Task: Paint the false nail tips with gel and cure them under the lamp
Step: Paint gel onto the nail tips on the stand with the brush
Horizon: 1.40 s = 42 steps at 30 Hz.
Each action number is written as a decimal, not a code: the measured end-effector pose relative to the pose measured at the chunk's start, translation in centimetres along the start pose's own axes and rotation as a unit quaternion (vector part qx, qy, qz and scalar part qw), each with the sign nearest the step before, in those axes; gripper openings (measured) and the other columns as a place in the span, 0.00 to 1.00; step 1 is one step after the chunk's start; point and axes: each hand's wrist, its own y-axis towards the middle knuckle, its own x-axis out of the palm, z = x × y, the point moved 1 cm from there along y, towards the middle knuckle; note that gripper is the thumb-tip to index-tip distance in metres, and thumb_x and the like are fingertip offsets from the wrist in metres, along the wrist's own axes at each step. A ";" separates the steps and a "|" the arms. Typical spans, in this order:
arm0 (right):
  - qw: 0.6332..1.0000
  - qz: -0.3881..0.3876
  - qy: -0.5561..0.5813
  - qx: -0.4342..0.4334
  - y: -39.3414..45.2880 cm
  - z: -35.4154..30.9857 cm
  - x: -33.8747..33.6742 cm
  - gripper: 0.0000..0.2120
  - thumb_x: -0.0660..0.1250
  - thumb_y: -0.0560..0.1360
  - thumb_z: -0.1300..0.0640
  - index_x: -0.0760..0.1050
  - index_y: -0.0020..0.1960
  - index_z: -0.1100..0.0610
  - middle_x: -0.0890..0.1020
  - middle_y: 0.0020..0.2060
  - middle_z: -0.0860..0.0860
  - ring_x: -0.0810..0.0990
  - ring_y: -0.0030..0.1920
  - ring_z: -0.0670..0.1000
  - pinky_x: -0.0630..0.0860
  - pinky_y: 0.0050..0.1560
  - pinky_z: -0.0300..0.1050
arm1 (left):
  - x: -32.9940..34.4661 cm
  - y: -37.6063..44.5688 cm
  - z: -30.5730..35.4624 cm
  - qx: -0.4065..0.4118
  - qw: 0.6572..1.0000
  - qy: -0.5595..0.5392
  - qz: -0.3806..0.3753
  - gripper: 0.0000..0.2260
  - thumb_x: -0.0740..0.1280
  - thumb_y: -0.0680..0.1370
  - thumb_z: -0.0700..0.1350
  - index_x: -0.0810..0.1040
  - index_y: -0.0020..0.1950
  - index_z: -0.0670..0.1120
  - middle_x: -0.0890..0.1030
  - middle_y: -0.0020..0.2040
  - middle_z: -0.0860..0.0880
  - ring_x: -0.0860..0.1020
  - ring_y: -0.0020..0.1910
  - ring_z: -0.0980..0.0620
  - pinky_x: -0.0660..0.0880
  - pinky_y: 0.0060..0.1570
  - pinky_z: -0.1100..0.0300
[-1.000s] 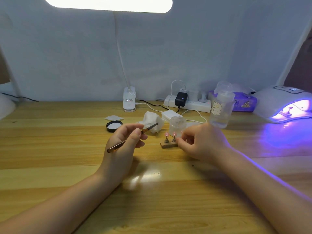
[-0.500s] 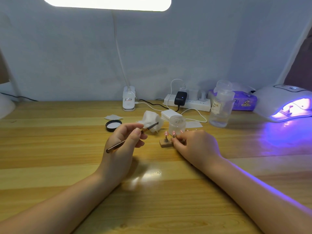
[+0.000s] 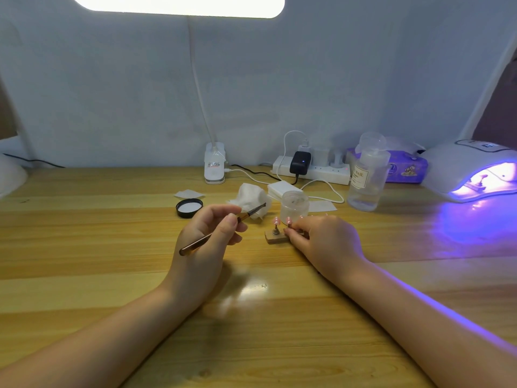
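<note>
A small wooden stand [image 3: 275, 238] carries pink nail tips [image 3: 277, 219] on short pegs, in the middle of the desk. My right hand [image 3: 324, 242] covers the stand's right part, its fingers curled round it beside the second tip [image 3: 289, 220]. My left hand [image 3: 208, 238] holds a thin bronze brush [image 3: 221, 229] between thumb and fingers, bristles pointing up and right, a short way left of the tips. A clear gel jar [image 3: 294, 204] stands just behind the stand. The white curing lamp [image 3: 472, 170] glows violet at the far right.
The jar's black lid [image 3: 189, 207] and a crumpled white wipe [image 3: 250, 199] lie behind my left hand. A clear liquid bottle [image 3: 366, 180], a power strip [image 3: 310, 168], a purple tissue pack [image 3: 407, 168] and a desk lamp base [image 3: 214, 166] line the back wall.
My right hand slid left along the stand, from its right end to over its right half; the stand shifted slightly left. My left hand and the brush stayed put.
</note>
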 end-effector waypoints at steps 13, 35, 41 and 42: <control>0.969 0.106 0.223 -0.012 -0.8 -0.2 -0.5 0.03 0.70 0.72 0.55 0.83 0.42 0.51 0.80 0.33 0.44 0.77 0.35 0.44 0.76 0.38 0.44 | 0.0 -0.4 0.2 0.028 0.999 0.025 -0.030 0.10 0.64 0.74 0.45 0.79 0.53 0.45 0.84 0.43 0.50 0.82 0.45 0.53 0.77 0.45 0.64; 0.921 0.080 0.380 0.030 -1.0 -0.1 -0.4 0.04 0.72 0.73 0.58 0.83 0.45 0.50 0.78 0.27 0.53 0.74 0.30 0.47 0.71 0.34 0.37 | 0.5 -1.3 0.8 0.152 0.965 0.189 -0.102 0.12 0.63 0.75 0.50 0.82 0.52 0.47 0.84 0.44 0.53 0.82 0.46 0.53 0.76 0.47 0.61; 0.921 0.077 0.380 0.030 -1.1 -0.1 -0.5 0.04 0.72 0.73 0.58 0.83 0.46 0.50 0.79 0.28 0.53 0.74 0.30 0.46 0.73 0.34 0.40 | 0.4 -1.3 0.7 0.147 0.972 0.165 -0.085 0.11 0.63 0.76 0.50 0.82 0.53 0.49 0.84 0.46 0.55 0.83 0.49 0.51 0.79 0.49 0.50; 0.922 0.076 0.378 0.029 -1.2 -0.2 -0.5 0.04 0.72 0.73 0.58 0.84 0.45 0.50 0.79 0.29 0.52 0.74 0.30 0.45 0.72 0.34 0.39 | 0.4 -1.3 0.6 0.148 0.971 0.166 -0.084 0.12 0.64 0.77 0.50 0.81 0.55 0.49 0.84 0.47 0.54 0.83 0.50 0.50 0.79 0.50 0.48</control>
